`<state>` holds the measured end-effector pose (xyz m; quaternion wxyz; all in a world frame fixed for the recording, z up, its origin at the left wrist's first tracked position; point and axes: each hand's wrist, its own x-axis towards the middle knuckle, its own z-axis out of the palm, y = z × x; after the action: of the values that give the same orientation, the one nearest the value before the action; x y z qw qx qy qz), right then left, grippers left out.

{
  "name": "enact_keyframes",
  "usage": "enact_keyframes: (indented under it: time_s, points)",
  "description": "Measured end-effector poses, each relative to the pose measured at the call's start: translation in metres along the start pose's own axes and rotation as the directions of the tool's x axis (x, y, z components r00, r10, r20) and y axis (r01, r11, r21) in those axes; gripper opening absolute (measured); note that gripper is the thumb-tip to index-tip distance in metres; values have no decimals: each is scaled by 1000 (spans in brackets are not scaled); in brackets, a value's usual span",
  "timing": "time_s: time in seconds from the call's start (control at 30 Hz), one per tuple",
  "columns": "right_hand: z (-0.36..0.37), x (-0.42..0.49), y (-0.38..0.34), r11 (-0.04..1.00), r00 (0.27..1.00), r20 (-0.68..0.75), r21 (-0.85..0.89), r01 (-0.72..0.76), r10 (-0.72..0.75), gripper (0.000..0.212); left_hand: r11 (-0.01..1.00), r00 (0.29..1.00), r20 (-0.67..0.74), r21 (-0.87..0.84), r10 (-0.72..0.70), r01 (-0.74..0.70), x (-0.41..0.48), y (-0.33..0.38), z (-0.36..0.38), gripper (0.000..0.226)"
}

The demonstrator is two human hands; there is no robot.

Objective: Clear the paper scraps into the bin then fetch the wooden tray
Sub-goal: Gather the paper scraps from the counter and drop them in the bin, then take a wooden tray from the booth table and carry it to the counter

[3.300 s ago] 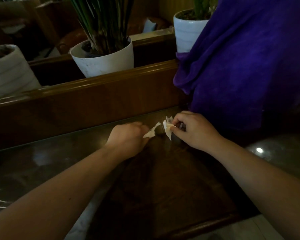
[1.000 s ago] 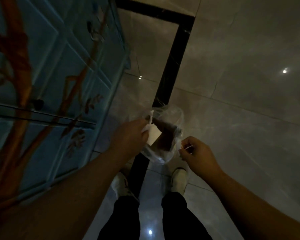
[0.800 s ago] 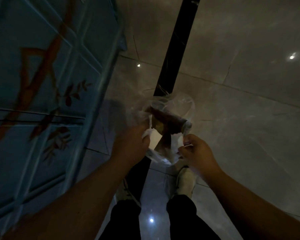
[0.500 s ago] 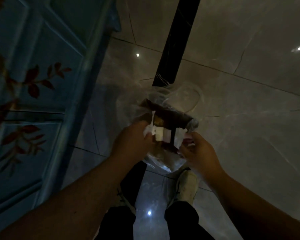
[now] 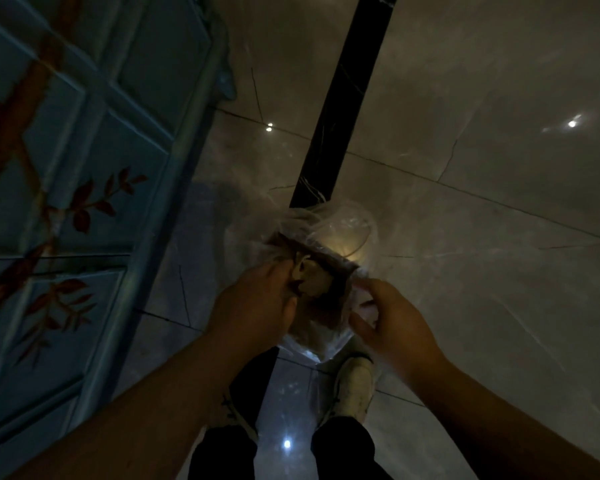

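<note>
While the view looks straight down in dim light, a grey tiled floor (image 5: 465, 98) fills most of the frame, crossed by a black inlaid strip (image 5: 347, 98) that runs from the top edge down toward the person's feet. A blue panelled cabinet (image 5: 84, 168) painted with red leaves and brown branches takes up the left side. Black trouser legs (image 5: 343, 452) show at the bottom edge, with a white shoe (image 5: 355, 382) just beyond them on the right.

Near centre stands the bin (image 5: 329, 261), small, brown-rimmed, lined with a clear plastic bag (image 5: 347, 223) that billows out around the rim. Both forearms reach forward over it. Left hand (image 5: 257, 306): curled, fingertips at the bin's left rim, touching or releasing the paper scraps (image 5: 309, 275); whether it still grips them cannot be told. The scraps are pale, crumpled, and sit inside the bin mouth just beside those fingers. Right hand (image 5: 392, 323): fingers loosely bent at the right side of the bin, against the bag; whether it pinches the plastic cannot be told.
</note>
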<state>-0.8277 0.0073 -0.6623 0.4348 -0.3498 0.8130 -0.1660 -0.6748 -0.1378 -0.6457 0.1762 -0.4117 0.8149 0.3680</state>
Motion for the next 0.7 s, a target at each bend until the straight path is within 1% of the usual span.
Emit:
enact_keyframes:
  time_s: [0.1,0.17,0.23,0.3,0.4,0.47,0.57,0.63,0.7]
  points:
    - [-34,-13,-29,990,992,-50,-85,109,-114,51,995,995,-78,88,59,-52,-13,25,-40,57]
    - [-60,-19,-53,970,977,-76,-159,183,-197,54,982,981,-148,158,128,-104,-21,45,-72,56]
    - [-92,-27,-82,943,958,-101,-229,241,-270,55,959,957,-200,234,209,-161,-34,70,-111,57]
    - [-129,-38,-114,915,937,-125,-291,279,-325,57,929,935,-233,318,268,-188,-50,96,-154,58]
    - [-191,-63,-166,871,897,-172,-369,325,-408,62,868,872,-290,428,395,-251,-80,139,-224,52]
    - [-236,-87,-200,845,875,-207,-428,322,-438,65,818,827,-303,500,473,-285,-105,170,-269,52]
    - [-289,-112,-238,810,851,-236,-498,309,-469,69,769,790,-324,580,521,-269,-132,209,-324,56]
    - [-323,-141,-263,787,830,-268,-546,288,-490,70,718,736,-335,634,589,-286,-157,236,-360,58]
    - [-352,-172,-282,773,811,-321,-590,234,-490,70,661,685,-323,686,653,-306,-179,260,-387,58]
